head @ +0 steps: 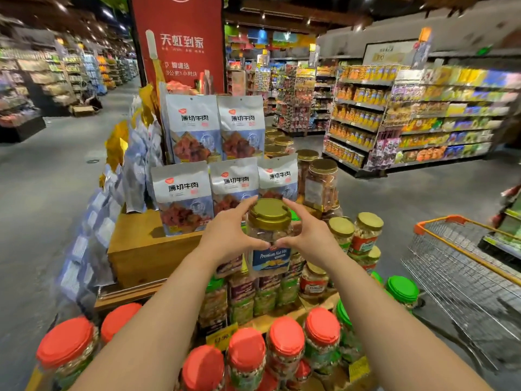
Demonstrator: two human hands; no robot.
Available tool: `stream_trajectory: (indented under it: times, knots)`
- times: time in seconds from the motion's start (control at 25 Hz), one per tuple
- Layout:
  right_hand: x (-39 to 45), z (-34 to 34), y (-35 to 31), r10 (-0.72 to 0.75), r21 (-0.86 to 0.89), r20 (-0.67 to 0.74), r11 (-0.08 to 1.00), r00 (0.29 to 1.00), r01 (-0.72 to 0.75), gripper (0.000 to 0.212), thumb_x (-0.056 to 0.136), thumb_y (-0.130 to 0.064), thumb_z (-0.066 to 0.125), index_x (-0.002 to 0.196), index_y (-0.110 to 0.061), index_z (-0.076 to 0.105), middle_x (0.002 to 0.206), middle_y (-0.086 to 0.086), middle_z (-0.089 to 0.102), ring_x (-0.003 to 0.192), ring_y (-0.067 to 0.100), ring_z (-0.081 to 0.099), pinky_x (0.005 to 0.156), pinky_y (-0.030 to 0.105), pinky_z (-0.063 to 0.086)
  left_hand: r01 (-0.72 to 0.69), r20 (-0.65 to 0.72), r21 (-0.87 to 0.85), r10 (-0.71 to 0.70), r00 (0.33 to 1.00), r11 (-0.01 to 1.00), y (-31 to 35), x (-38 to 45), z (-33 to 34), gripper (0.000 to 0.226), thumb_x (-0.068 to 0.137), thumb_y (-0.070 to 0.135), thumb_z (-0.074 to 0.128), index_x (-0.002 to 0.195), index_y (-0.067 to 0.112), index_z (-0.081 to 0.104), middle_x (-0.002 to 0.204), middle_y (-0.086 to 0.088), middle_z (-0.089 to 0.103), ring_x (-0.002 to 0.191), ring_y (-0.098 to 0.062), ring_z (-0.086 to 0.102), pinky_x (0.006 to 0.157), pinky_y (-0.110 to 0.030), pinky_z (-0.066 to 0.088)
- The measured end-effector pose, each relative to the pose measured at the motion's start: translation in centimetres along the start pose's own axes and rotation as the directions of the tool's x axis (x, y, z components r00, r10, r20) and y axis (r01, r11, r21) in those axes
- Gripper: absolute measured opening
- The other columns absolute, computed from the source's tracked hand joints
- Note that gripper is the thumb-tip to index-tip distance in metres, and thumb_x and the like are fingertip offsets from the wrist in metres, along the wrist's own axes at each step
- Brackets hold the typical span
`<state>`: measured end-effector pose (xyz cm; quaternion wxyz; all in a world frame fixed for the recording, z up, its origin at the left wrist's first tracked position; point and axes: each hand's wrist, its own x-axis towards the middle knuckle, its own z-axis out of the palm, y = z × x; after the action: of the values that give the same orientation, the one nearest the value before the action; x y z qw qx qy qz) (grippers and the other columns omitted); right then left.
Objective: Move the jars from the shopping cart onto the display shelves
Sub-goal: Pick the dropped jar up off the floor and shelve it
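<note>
A clear jar with a gold lid and a blue "Premium Nut Mix" label (270, 244) is held upright between both hands over the tiered wooden display (135, 249). My left hand (231, 235) grips its left side and my right hand (308, 235) grips its right side, thumbs nearly meeting at the front. Below it on the display stand green-lidded jars (265, 297), and red-labelled gold-lid jars (363, 235) stand to the right. Red-lidded jars (284, 345) fill the lowest tier near me. The shopping cart (462, 266), with an orange rim, stands at the right; its inside looks bare.
Grey snack bags (183, 193) stand in rows behind the held jar, with taller gold-lid jars (321, 182) beside them. A red banner (180, 43) rises at the back. Stocked shelves (408, 117) line the right; an open aisle runs along the left.
</note>
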<state>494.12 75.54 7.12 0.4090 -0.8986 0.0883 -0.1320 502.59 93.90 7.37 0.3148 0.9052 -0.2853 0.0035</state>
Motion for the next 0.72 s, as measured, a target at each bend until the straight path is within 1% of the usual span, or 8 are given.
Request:
stream_trajectory:
  times: [0.08, 0.24, 0.32, 0.4, 0.48, 0.52, 0.6, 0.72]
  knots:
    - [2.4, 0.4, 0.5, -0.025, -0.090, 0.052, 0.995, 0.998, 0.029, 0.092, 0.073, -0.025, 0.085, 0.147, -0.045, 0.032, 0.138, -0.001, 0.057, 0.114, 0.011, 0.056, 0.093, 0.025, 0.046, -0.010, 0.008, 0.118, 0.009, 1.000, 0.993, -1.0, 2.7, 0.5, 0.111, 0.056, 0.068, 0.080, 0.147, 0.054, 0.018, 0.127, 0.003, 0.060, 0.120, -0.022, 0.053, 0.096, -0.047, 0.049]
    - [6.3, 1.3, 2.4, -0.023, -0.233, 0.111, 0.971, 0.994, 0.048, 0.093, 0.074, -0.028, 0.083, 0.150, -0.036, 0.030, 0.146, -0.003, 0.050, 0.129, 0.019, 0.049, 0.104, 0.033, 0.043, -0.017, 0.021, 0.256, 0.012, 1.000, 0.967, -2.6, 6.5, 2.4, 0.110, 0.055, 0.077, 0.072, 0.148, 0.049, 0.022, 0.124, 0.005, 0.061, 0.119, -0.022, 0.052, 0.098, -0.048, 0.046]
    - [8.0, 1.7, 3.4, -0.039, -0.402, 0.095, 0.913, 0.995, 0.074, 0.093, 0.073, -0.043, 0.081, 0.150, -0.038, 0.029, 0.141, -0.003, 0.054, 0.130, 0.023, 0.047, 0.105, 0.041, 0.042, 0.000, 0.017, 0.296, -0.005, 1.000, 0.955, -3.4, 7.7, 3.5, 0.110, 0.053, 0.082, 0.068, 0.148, 0.048, 0.023, 0.126, 0.005, 0.061, 0.121, -0.022, 0.052, 0.103, -0.052, 0.041]
    - [9.2, 1.9, 4.2, -0.078, -0.611, 0.075, 0.784, 0.994, 0.108, 0.091, 0.072, -0.062, 0.072, 0.149, -0.043, 0.028, 0.131, -0.004, 0.060, 0.123, 0.025, 0.045, 0.100, 0.044, 0.039, 0.023, 0.021, 0.315, -0.032, 0.999, 0.949, -4.1, 8.7, 4.5, 0.110, 0.053, 0.082, 0.067, 0.147, 0.049, 0.022, 0.129, 0.006, 0.061, 0.125, -0.022, 0.051, 0.109, -0.056, 0.034]
    - [10.4, 2.2, 5.1, -0.115, -0.674, 0.078, 0.725, 0.990, 0.138, 0.088, 0.071, -0.070, 0.066, 0.148, -0.046, 0.029, 0.128, -0.006, 0.062, 0.126, 0.024, 0.041, 0.106, 0.049, 0.029, 0.058, 0.024, 0.308, -0.068, 0.997, 0.950, -4.7, 9.4, 5.1, 0.108, 0.054, 0.080, 0.069, 0.147, 0.049, 0.022, 0.131, 0.007, 0.059, 0.128, -0.021, 0.048, 0.113, -0.058, 0.027]
    - [10.7, 2.4, 5.4, -0.138, -0.679, 0.082, 0.717, 0.987, 0.156, 0.087, 0.071, -0.071, 0.065, 0.147, -0.046, 0.029, 0.128, -0.008, 0.063, 0.131, 0.024, 0.038, 0.112, 0.055, 0.018, 0.073, 0.019, 0.305, -0.083, 0.996, 0.949, -4.9, 9.6, 5.3, 0.107, 0.055, 0.079, 0.070, 0.147, 0.048, 0.023, 0.132, 0.008, 0.059, 0.130, -0.020, 0.047, 0.114, -0.058, 0.024]
    - [11.7, 2.9, 6.0, -0.178, -0.697, 0.099, 0.690, 0.979, 0.196, 0.086, 0.070, -0.072, 0.063, 0.146, -0.048, 0.029, 0.131, -0.011, 0.061, 0.138, 0.022, 0.032, 0.111, 0.068, -0.004, 0.101, 0.012, 0.316, -0.110, 0.994, 0.943, -5.2, 10.0, 5.5, 0.106, 0.056, 0.076, 0.071, 0.146, 0.045, 0.024, 0.133, 0.009, 0.058, 0.131, -0.020, 0.045, 0.115, -0.059, 0.021]
    - [13.0, 3.8, 7.0, -0.169, -0.704, 0.159, 0.671, 0.973, 0.231, 0.085, 0.071, -0.072, 0.062, 0.146, -0.048, 0.028, 0.135, -0.011, 0.059, 0.144, 0.022, 0.026, 0.107, 0.074, -0.008, 0.125, 0.033, 0.346, -0.145, 0.989, 0.930, -5.5, 10.6, 6.2, 0.106, 0.058, 0.073, 0.073, 0.147, 0.040, 0.026, 0.132, 0.007, 0.059, 0.130, -0.021, 0.047, 0.114, -0.058, 0.023]
